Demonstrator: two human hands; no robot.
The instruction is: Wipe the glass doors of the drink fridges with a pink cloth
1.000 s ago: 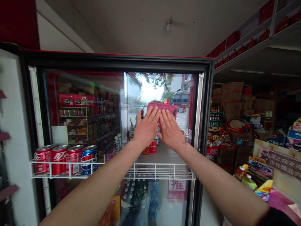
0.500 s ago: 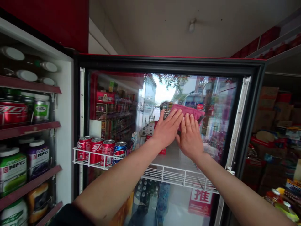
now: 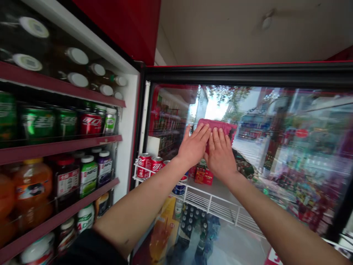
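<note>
Two flat hands, the left hand (image 3: 194, 147) and the right hand (image 3: 220, 156), lie with fingers extended on a pink cloth (image 3: 217, 125); neither grip curls around it. Cloth is under the fingertips, apparently against the glass door (image 3: 278, 143). Risk noted: uneven palm pressure could let it slip or bunch. Below and left of the grip, Coca-Cola cans (image 3: 144, 165) stand in a wire rack (image 3: 224, 206); a dropped left forearm (image 3: 146, 206) could knock them.

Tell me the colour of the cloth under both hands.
Pink cloth, seen in the head view.
</note>
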